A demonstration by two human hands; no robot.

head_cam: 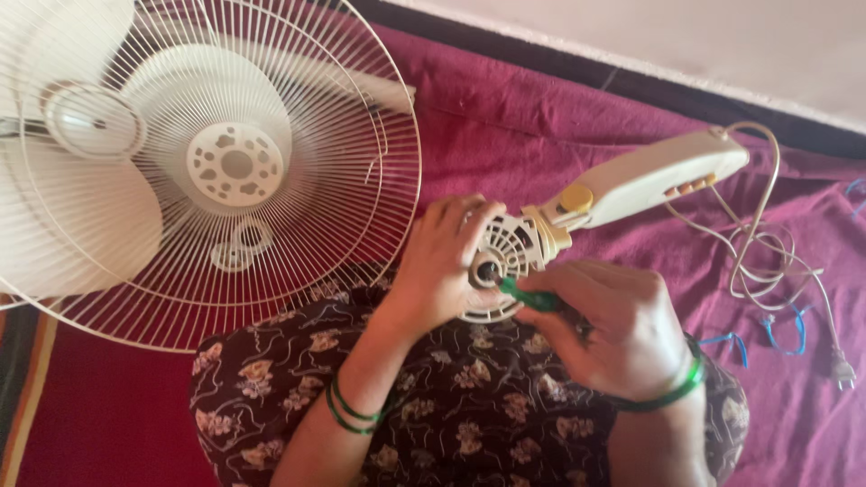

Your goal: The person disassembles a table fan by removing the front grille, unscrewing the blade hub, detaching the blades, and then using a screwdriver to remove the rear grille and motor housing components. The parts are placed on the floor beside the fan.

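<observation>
My left hand (442,266) grips the round cream motor housing (505,257) of a fan, holding it over my lap. My right hand (613,325) is closed around a green-handled screwdriver (532,296), whose tip points into the centre of the housing. The cream fan neck and control base (649,180) with a yellow knob and orange buttons slants up to the right from the housing. Both wrists wear green bangles.
A white wire fan guard (225,162) with the blades behind it lies at the left on the maroon cloth (559,108). The cream power cord (776,252) coils at the right, ending in a plug (843,372). Blue ties (785,329) lie nearby.
</observation>
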